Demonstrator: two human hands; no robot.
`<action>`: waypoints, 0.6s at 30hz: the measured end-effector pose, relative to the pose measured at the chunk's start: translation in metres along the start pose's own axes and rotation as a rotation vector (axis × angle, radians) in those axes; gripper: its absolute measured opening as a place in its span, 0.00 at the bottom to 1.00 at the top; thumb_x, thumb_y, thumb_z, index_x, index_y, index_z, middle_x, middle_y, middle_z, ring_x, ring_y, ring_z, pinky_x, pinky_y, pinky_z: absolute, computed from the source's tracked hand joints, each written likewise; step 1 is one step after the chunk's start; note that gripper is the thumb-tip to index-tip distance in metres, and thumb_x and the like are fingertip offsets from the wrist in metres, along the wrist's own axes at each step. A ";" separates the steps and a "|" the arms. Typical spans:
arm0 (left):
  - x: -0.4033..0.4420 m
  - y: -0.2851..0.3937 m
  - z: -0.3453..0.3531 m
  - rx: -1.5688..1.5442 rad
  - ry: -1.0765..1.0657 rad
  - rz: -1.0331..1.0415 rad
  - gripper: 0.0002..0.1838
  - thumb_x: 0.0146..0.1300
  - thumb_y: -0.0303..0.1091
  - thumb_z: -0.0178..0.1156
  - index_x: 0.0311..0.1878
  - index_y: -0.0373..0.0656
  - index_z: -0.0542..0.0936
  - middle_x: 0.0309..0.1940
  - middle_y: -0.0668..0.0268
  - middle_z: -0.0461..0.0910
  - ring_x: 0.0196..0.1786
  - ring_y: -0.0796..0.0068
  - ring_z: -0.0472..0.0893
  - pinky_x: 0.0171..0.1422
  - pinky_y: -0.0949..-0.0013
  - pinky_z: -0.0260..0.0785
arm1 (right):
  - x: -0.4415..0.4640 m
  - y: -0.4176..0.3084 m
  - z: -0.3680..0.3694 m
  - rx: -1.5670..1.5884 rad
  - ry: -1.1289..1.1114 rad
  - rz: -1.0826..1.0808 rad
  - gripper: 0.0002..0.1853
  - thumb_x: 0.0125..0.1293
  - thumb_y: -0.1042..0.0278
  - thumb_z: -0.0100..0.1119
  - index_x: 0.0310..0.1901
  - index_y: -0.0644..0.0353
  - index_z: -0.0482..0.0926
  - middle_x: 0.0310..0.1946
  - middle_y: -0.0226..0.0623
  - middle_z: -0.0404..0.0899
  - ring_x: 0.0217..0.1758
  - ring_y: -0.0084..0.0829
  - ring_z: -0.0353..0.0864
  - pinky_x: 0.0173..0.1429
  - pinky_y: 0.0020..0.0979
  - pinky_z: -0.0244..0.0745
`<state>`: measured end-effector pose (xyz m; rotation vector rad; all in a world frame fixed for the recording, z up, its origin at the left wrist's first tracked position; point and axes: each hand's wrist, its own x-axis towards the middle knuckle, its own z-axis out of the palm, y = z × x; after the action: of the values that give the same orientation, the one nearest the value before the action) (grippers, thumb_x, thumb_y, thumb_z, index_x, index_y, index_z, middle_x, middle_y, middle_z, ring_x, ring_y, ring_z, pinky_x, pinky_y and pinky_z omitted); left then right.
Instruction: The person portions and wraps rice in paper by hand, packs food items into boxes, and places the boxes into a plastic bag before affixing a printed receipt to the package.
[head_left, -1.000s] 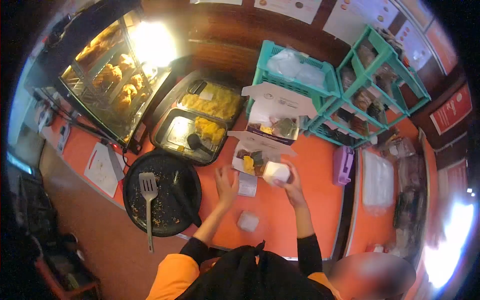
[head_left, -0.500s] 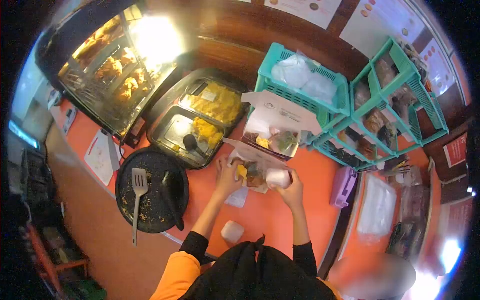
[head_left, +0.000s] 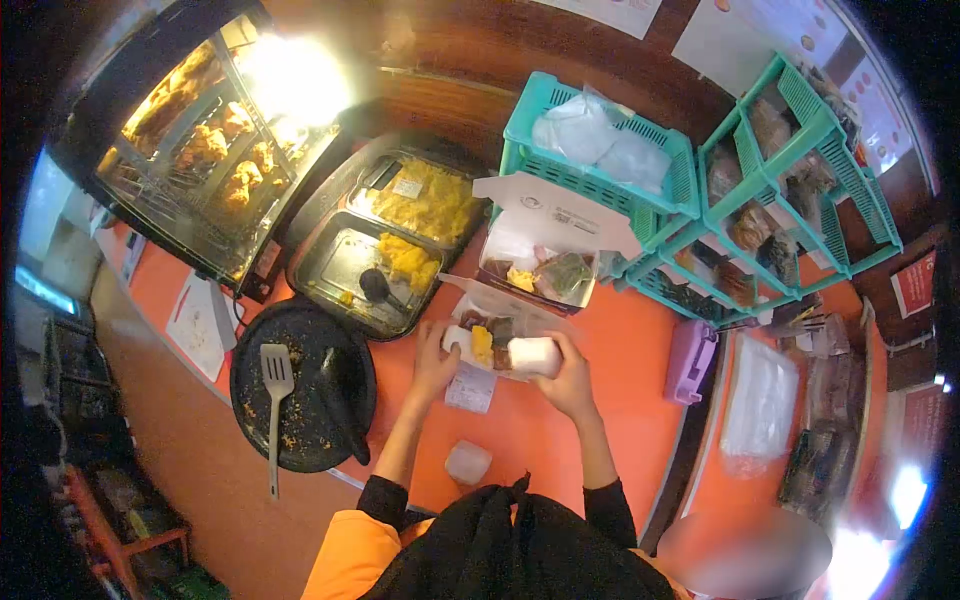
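The right hand [head_left: 568, 382], fingers curled, grips a white, rounded block [head_left: 535, 357] at the right side of an open white cardboard box [head_left: 518, 318] in the middle of the frame. The left hand [head_left: 434, 364] is partly curled at the box's left side, against a smaller white piece [head_left: 458, 341]; whether it grips is unclear. Yellow food [head_left: 482, 346] lies between them. Just below is a printed paper slip [head_left: 470, 389] on the orange counter [head_left: 538, 445]; further left, a slotted grey spatula [head_left: 275, 410] rests on a round black pan [head_left: 330, 440]
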<state>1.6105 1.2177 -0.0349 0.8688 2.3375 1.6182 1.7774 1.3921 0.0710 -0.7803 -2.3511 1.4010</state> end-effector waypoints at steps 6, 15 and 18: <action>0.004 -0.048 -0.001 -0.431 -0.073 -0.086 0.20 0.56 0.18 0.55 0.54 0.38 0.77 0.49 0.60 0.78 0.48 0.73 0.80 0.52 0.70 0.74 | 0.075 -0.003 0.055 0.285 -0.432 -0.241 0.31 0.43 0.80 0.72 0.53 0.56 0.74 0.48 0.33 0.78 0.57 0.28 0.76 0.61 0.32 0.71; 0.017 0.013 -0.022 0.303 -0.056 0.078 0.12 0.55 0.20 0.57 0.45 0.35 0.77 0.48 0.50 0.74 0.45 0.51 0.79 0.46 0.58 0.76 | 0.071 0.003 0.041 0.181 -0.447 -0.124 0.32 0.43 0.81 0.70 0.55 0.55 0.75 0.50 0.29 0.77 0.59 0.29 0.75 0.64 0.33 0.69; 0.026 0.037 -0.008 0.462 0.029 0.238 0.08 0.57 0.25 0.58 0.40 0.34 0.77 0.47 0.46 0.74 0.44 0.45 0.77 0.43 0.53 0.75 | 0.034 0.000 0.010 0.420 -0.317 -0.033 0.34 0.44 0.81 0.72 0.56 0.57 0.74 0.52 0.29 0.76 0.59 0.28 0.74 0.65 0.32 0.69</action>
<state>1.5995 1.2346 0.0063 1.2589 2.7709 1.1740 1.7444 1.4045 0.0654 -0.4240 -2.1417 2.0352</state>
